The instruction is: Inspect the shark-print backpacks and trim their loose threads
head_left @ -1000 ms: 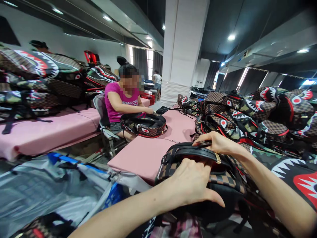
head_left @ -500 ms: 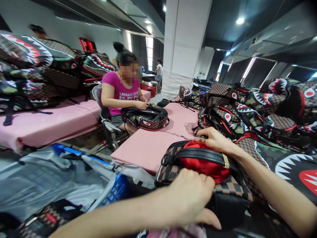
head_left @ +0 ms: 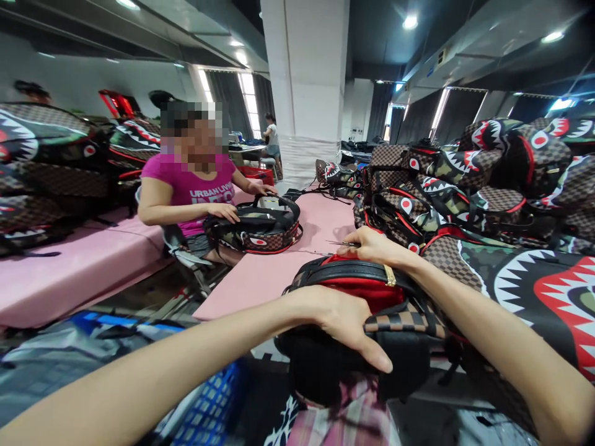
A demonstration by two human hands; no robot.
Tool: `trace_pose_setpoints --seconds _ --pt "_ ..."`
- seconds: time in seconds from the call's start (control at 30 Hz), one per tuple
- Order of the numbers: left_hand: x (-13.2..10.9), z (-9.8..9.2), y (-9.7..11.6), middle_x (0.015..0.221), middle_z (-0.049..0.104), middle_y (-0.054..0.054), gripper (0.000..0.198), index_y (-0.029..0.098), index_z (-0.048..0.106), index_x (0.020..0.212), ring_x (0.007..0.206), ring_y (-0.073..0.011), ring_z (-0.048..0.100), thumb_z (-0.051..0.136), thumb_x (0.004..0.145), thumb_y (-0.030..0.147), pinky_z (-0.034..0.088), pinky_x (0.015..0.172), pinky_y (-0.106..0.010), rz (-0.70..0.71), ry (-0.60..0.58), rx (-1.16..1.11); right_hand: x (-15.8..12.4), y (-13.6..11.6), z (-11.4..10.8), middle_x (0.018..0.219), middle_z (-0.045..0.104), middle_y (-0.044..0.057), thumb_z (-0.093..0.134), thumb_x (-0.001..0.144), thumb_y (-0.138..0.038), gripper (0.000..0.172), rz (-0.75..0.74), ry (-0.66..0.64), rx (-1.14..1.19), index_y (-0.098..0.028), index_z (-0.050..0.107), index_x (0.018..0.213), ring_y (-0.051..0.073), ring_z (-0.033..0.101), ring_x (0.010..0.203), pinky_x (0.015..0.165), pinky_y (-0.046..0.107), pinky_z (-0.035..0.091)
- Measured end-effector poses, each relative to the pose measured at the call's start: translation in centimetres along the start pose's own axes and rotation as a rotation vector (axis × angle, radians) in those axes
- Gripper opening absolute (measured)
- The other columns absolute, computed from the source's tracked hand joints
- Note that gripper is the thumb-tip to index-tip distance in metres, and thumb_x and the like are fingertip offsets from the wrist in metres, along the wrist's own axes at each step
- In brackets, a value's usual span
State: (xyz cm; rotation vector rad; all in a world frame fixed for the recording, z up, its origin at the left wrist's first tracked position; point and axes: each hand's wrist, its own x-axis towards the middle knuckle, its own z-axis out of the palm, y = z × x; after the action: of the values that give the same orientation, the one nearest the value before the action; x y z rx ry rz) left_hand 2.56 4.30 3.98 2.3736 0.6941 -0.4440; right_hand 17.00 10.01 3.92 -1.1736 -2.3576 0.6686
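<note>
A brown-checked backpack (head_left: 403,323) with a red lining and black straps rests in front of me at the table edge, its top opening showing. My left hand (head_left: 341,319) grips its near side, thumb outside and fingers hidden in the opening. At the far rim is my right hand (head_left: 372,246), fingers closed around small snips (head_left: 348,243) whose thin dark blades point left. A black band with a gold zipper pull (head_left: 389,276) arches over the red lining. Just right of my right forearm lies another backpack (head_left: 515,279) with a shark-mouth print.
A co-worker in a pink shirt (head_left: 190,186) sits across, both hands on another backpack (head_left: 260,232). Piled backpacks (head_left: 488,161) fill the table's right side; more stand on the left table (head_left: 93,272). A blue basket (head_left: 209,402) is at lower left.
My view has swung right. My left hand has turned from knuckles up to gripping the backpack's near side. The right hand stays at the far rim. The co-worker's hands have spread apart.
</note>
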Motion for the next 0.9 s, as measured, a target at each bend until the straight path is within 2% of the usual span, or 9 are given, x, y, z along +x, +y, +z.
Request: trace_pose_setpoints --seconds 0.17,0.23,0.3,0.4,0.5,0.57,0.67,0.8,0.9 --pt "0.0 0.0 0.3 0.097 0.067 -0.009 0.069 0.02 0.058 0.115 0.079 -0.0244 0.062 0.063 0.059 0.059 0.044 0.067 -0.028 0.066 0.371 0.095 0.1 0.7 -0.6 0.055 0.036 -0.005 0.049 0.076 -0.048 0.039 0.001 0.029 0.064 -0.013 0.051 0.058 0.007 0.033 0.054 0.049 0.021 0.025" --pt "0.6 -0.7 -0.1 0.109 0.064 -0.007 0.071 0.024 0.049 0.125 0.09 -0.0242 0.061 0.065 0.062 0.053 0.044 0.074 -0.028 0.143 0.329 0.059 0.8 1.2 -1.0 0.054 0.039 -0.004 0.051 0.074 -0.049 0.04 0.011 0.025 0.081 -0.012 0.055 0.061 0.008 0.035 0.053 0.05 0.021 0.027" --pt "1.4 -2.0 -0.8 0.104 0.066 -0.004 0.057 0.023 0.058 0.115 0.086 -0.0229 0.062 0.062 0.066 0.051 0.043 0.071 -0.025 0.151 0.214 0.015 1.3 1.8 -1.9 0.053 0.044 -0.004 0.052 0.073 -0.048 0.039 0.034 0.099 0.099 -0.011 0.059 0.062 0.008 0.039 0.052 0.051 0.021 0.029" --pt "2.8 -4.6 -2.5 0.087 0.068 -0.004 0.048 0.018 0.067 0.092 0.074 -0.0214 0.061 0.062 0.063 0.057 0.04 0.063 -0.023 0.107 0.295 0.029 -0.1 2.5 -3.9 0.058 0.055 0.0 0.05 0.076 -0.045 0.037 0.096 0.503 0.145 -0.012 0.06 0.06 0.011 0.047 0.057 0.055 0.022 0.035" --pt "3.9 -6.6 -4.6 0.075 0.067 -0.004 0.048 0.017 0.068 0.077 0.07 -0.0201 0.058 0.065 0.058 0.06 0.036 0.06 -0.023 0.055 0.674 0.086 -4.9 2.9 -4.8 0.064 0.061 0.004 0.046 0.08 -0.048 0.043 0.174 0.882 0.194 -0.015 0.061 0.058 0.013 0.054 0.063 0.061 0.024 0.038" --pt "4.5 -7.4 -5.8 0.065 0.063 -0.004 0.047 0.016 0.066 0.067 0.064 -0.0175 0.054 0.058 0.063 0.062 0.034 0.058 -0.022 0.048 0.86 -0.025 -8.3 3.4 -4.0 0.066 0.063 0.005 0.046 0.081 -0.051 0.045 0.246 0.791 0.18 -0.015 0.064 0.059 0.016 0.056 0.067 0.063 0.025 0.04" --pt "5.0 -7.8 -6.8 0.048 0.051 0.0 0.054 0.014 0.059 0.054 0.046 -0.011 0.041 0.048 0.071 0.064 0.027 0.048 -0.022 0.078 0.86 -0.385 -10.7 4.0 -1.4 0.058 0.061 0.003 0.053 0.076 -0.053 0.043 0.364 0.627 0.102 -0.016 0.066 0.059 0.016 0.056 0.061 0.058 0.026 0.039" --pt "5.5 -7.4 -7.0 0.041 0.036 0.005 0.054 0.014 0.048 0.046 0.039 -0.0055 0.024 0.054 0.066 0.064 0.015 0.042 -0.021 0.093 0.803 -0.575 -8.5 2.9 1.9 0.05 0.056 -0.002 0.063 0.069 -0.053 0.037 0.407 0.584 0.476 -0.016 0.063 0.065 0.013 0.051 0.048 0.048 0.025 0.039" --pt "5.1 -6.9 -6.7 0.043 0.039 0.004 0.053 0.014 0.049 0.047 0.039 -0.0059 0.028 0.052 0.07 0.062 0.019 0.041 -0.021 0.124 0.821 -0.55 -7.0 1.7 3.5 0.071 0.067 0.001 0.071 0.064 -0.043 0.035 0.346 0.528 0.882 -0.019 0.065 0.089 0.017 0.062 0.064 0.06 0.029 0.049"
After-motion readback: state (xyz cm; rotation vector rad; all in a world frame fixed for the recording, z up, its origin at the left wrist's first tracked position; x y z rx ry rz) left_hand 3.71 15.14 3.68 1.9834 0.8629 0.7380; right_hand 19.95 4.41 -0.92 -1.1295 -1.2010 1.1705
